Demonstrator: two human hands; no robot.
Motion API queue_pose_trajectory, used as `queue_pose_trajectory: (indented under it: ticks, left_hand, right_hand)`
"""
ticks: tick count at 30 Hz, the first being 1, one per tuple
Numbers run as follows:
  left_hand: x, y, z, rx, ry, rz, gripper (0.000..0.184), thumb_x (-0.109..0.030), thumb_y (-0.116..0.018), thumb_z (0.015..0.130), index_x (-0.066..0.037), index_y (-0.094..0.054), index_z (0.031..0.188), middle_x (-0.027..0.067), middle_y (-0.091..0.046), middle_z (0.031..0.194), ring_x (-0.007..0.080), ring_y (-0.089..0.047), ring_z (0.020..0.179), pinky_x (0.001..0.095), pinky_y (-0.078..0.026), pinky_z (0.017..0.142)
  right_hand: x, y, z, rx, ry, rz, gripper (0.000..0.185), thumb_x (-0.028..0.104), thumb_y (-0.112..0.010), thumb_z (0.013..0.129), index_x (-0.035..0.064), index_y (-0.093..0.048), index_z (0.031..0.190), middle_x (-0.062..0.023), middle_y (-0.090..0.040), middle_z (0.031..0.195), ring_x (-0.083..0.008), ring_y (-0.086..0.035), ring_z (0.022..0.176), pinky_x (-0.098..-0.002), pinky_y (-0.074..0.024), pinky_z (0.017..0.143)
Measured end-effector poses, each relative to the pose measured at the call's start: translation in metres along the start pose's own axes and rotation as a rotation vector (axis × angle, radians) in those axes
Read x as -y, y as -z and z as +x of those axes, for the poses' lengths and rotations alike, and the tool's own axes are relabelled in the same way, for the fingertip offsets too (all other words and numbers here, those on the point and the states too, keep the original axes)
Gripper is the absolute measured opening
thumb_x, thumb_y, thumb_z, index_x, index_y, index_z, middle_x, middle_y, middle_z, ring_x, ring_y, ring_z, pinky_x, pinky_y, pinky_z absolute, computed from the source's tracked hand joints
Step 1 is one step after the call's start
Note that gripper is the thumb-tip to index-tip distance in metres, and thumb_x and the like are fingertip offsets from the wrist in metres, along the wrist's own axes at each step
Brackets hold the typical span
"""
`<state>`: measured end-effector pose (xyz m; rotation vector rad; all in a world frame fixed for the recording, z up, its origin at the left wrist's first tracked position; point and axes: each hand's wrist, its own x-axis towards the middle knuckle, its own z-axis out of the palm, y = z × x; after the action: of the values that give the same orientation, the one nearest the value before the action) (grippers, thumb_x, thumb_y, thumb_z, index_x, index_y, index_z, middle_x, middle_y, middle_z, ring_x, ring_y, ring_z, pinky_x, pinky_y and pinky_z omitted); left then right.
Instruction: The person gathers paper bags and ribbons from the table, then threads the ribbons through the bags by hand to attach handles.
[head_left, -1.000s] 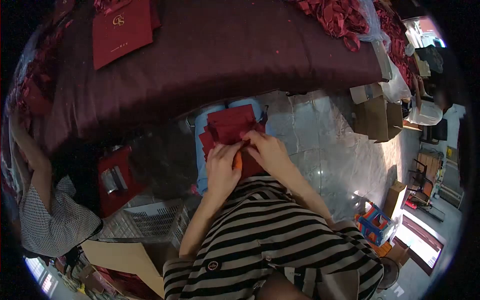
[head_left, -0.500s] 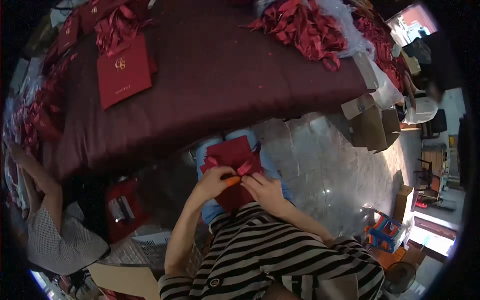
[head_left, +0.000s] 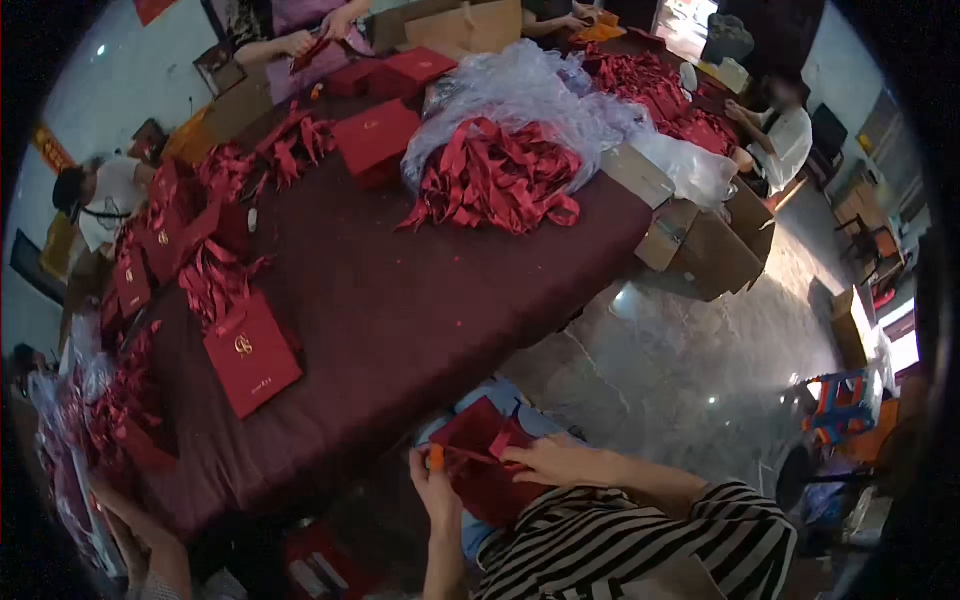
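A dark red paper bag (head_left: 507, 497) lies across my lap, a red ribbon (head_left: 506, 440) at its upper part. My right hand (head_left: 560, 462) reaches over the bag from the right, its fingers closed on the ribbon. At the bag's left edge, my left hand (head_left: 437, 492) is pinched around what looks like the other end of the ribbon, a thin strand running between the two hands. Something orange (head_left: 436, 457), perhaps a finger cover, shows at the left fingers. The left fingertips are partly hidden.
A table with a dark red cloth (head_left: 380, 300) bears a red gift bag with gold print (head_left: 252, 355), a heap of red ribbons (head_left: 500, 180) and clear plastic (head_left: 490, 90). Cardboard boxes (head_left: 715, 250) stand at its right end. Several people work around it.
My view has lifted and turned, showing more of the table and other people. My hands, together at the middle of the bag before, have moved apart, the left to the bag's left edge.
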<state>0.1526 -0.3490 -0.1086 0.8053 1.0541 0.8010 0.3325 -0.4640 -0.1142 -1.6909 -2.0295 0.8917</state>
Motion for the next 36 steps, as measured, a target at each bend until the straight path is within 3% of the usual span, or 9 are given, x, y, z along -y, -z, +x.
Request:
queue_pose_trajectory:
  ticks: [2, 12, 17, 19, 22, 24, 27, 32, 36]
  left_hand:
    - [0.023, 0.007, 0.012, -0.008, -0.121, 0.076, 0.002, -0.008, -0.049, 0.095, -0.007, -0.05, 0.096, 0.0022, -0.055, 0.077, 0.0121, -0.056, 0.067, 0.0244, -0.047, 0.06]
    - [0.035, 0.005, 0.018, 0.018, -0.189, 0.276, 0.018, -0.01, -0.043, 0.098, -0.002, -0.041, 0.115, 0.009, -0.059, 0.077, 0.0138, -0.058, 0.062, 0.0245, -0.048, 0.06]
    - [0.029, 0.008, 0.004, 0.148, -0.235, 0.422, 0.035, -0.011, -0.052, 0.094, -0.001, -0.042, 0.127, 0.0121, -0.061, 0.091, 0.0203, -0.061, 0.078, 0.0305, -0.049, 0.071]
    - [0.026, 0.017, 0.003, 0.411, -0.457, 1.028, 0.035, -0.02, -0.061, 0.091, -0.006, -0.053, 0.122, 0.013, -0.061, 0.094, 0.0254, -0.058, 0.081, 0.0408, -0.048, 0.071]
    - [0.026, 0.018, -0.004, 0.438, -0.897, 1.351, 0.032, -0.018, -0.066, 0.085, -0.013, -0.062, 0.116, 0.0089, -0.059, 0.098, 0.0292, -0.051, 0.095, 0.0439, -0.042, 0.08]
    - [0.006, 0.012, -0.013, 0.438, -0.866, 1.475, 0.036, -0.016, -0.065, 0.084, -0.017, -0.061, 0.119, 0.0074, -0.055, 0.093, 0.029, -0.048, 0.095, 0.0455, -0.038, 0.082]
    - [-0.009, 0.01, -0.027, 0.417, -0.744, 1.547, 0.035, -0.013, -0.064, 0.084, -0.016, -0.061, 0.118, 0.0081, -0.057, 0.088, 0.029, -0.048, 0.093, 0.0444, -0.038, 0.082]
    - [0.008, 0.032, -0.03, 0.263, -0.647, 1.33, 0.032, -0.013, -0.07, 0.08, -0.011, -0.063, 0.111, 0.0091, -0.06, 0.083, 0.0288, -0.049, 0.094, 0.0425, -0.039, 0.085]
    - [-0.006, 0.036, -0.033, 0.378, -0.569, 1.327, 0.028, -0.01, -0.069, 0.08, -0.011, -0.065, 0.108, 0.0065, -0.06, 0.094, 0.0275, -0.048, 0.099, 0.0416, -0.037, 0.088]
  right_hand:
    - [-0.002, 0.006, -0.001, -0.167, 0.094, 0.129, 0.047, 0.028, -0.061, 0.091, 0.0132, -0.044, 0.132, -0.0113, -0.051, 0.055, -0.0224, -0.043, 0.04, -0.035, -0.0337, 0.04]
    - [-0.03, 0.078, -0.038, 0.682, -0.187, 0.818, 0.044, 0.037, -0.058, 0.093, 0.0112, -0.055, 0.128, -0.0063, -0.067, 0.104, -0.0129, -0.062, 0.08, -0.0271, -0.0508, 0.06]
    - [-0.051, 0.071, -0.077, 0.397, 0.059, 1.539, 0.047, 0.029, -0.056, 0.095, 0.0027, -0.047, 0.132, -0.0154, -0.058, 0.123, -0.0209, -0.059, 0.105, -0.0262, -0.0509, 0.059]
    - [-0.048, 0.074, -0.079, 0.209, 0.276, 1.823, 0.05, 0.023, -0.054, 0.095, -0.0024, -0.038, 0.136, -0.0225, -0.047, 0.134, -0.0286, -0.05, 0.123, -0.0267, -0.0496, 0.059]
    - [-0.041, 0.085, -0.092, -0.06, -0.006, 1.675, 0.046, 0.024, -0.055, 0.095, -0.0003, -0.043, 0.132, -0.0188, -0.051, 0.13, -0.0237, -0.054, 0.118, -0.0239, -0.0469, 0.057]
    - [-0.031, 0.098, -0.091, -0.218, -0.398, 1.442, 0.032, 0.024, -0.052, 0.096, 0.0009, -0.054, 0.118, -0.015, -0.056, 0.122, -0.0168, -0.058, 0.108, -0.0219, -0.0428, 0.056]
    - [-0.045, 0.077, -0.093, -0.353, -0.465, 1.445, 0.025, 0.025, -0.048, 0.098, 0.0032, -0.061, 0.097, -0.0109, -0.061, 0.111, -0.0097, -0.057, 0.098, -0.0198, -0.04, 0.06]
    - [0.004, 0.092, -0.059, -0.662, -0.326, 1.026, 0.029, 0.023, -0.045, 0.099, 0.0047, -0.059, 0.083, -0.0058, -0.062, 0.083, -0.0127, -0.053, 0.089, -0.0327, -0.0445, 0.078]
    - [0.018, 0.091, -0.046, -0.247, -0.015, 1.015, 0.024, 0.014, -0.042, 0.099, 0.0035, -0.056, 0.082, -0.0068, -0.061, 0.079, -0.0179, -0.058, 0.078, -0.0364, -0.0469, 0.08]
